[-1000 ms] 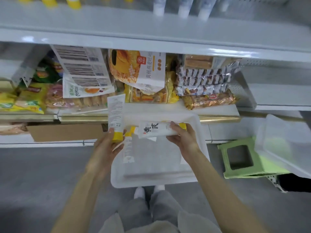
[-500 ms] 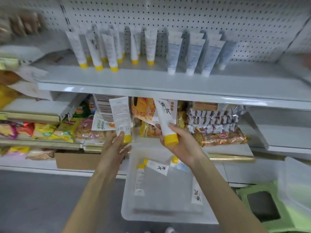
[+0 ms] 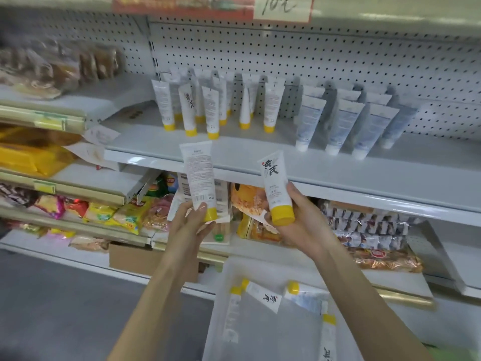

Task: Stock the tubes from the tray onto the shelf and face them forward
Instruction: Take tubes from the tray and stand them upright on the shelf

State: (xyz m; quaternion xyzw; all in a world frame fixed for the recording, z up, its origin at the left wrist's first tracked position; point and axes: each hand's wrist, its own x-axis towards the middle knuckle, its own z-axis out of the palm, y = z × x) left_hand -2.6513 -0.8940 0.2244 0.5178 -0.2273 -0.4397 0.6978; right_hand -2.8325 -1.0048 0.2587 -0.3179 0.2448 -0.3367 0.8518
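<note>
Fingers (image 3: 293,191) of the right hand (image 3: 299,227) curl round one tube (image 3: 275,183) (label forward) and the left hand (image 3: 190,222) grips a second tube (image 3: 200,175), both cap-down just below the shelf (image 3: 260,152) edge. On the shelf stand rows of tubes (image 3: 188,110); under it, the tray (image 3: 260,340) holds loose tubes (image 3: 263,297).

white yellow-capped tubes (image 3: 200,175) upright, cap down

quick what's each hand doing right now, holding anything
Left hand: grips a yellow-capped tube upright, its fine-print back facing the camera.
Right hand: grips another yellow-capped tube, its front label facing the camera.
</note>
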